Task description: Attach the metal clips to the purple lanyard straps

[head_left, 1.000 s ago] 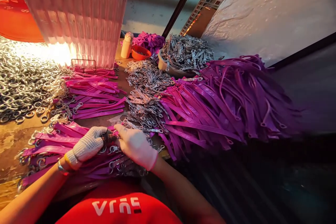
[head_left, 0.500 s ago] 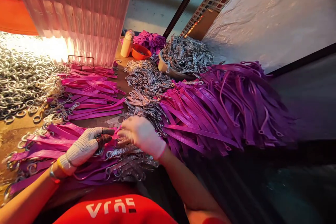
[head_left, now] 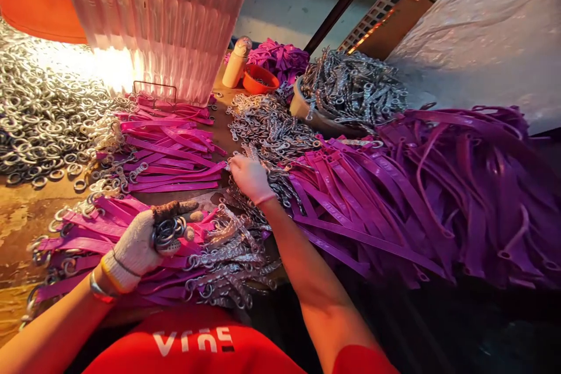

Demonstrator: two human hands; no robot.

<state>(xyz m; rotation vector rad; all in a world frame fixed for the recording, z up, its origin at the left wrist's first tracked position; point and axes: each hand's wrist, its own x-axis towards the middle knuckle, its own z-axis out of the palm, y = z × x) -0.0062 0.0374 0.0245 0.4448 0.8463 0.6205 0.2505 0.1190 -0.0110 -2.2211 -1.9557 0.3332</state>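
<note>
Several dark metal rings (head_left: 169, 232) lie in the palm of my gloved left hand (head_left: 142, 239), with the fingers curled partly around them. That hand is over a near pile of purple straps (head_left: 92, 239), which have rings at their left ends and silvery chains (head_left: 232, 257) at their right. Farther forward, my gloved right hand (head_left: 250, 178) is closed, its fingertips pinching the right end of a purple strap (head_left: 197, 178) in the middle pile. Loose chain pieces (head_left: 272, 128) lie just beyond and beside the right hand.
A heap of metal rings (head_left: 39, 111) spreads at the left under a bright light, behind a ribbed translucent sheet (head_left: 162, 17). At the back stand a bottle (head_left: 235, 64), an orange bowl (head_left: 258, 80) and a tub (head_left: 301, 102) heaped with chains. A large purple strap pile (head_left: 372, 204) covers the right.
My right hand has moved away from my left, forward to the end of a strap in the middle pile. The left hand has turned palm up, showing the rings. The view has shifted.
</note>
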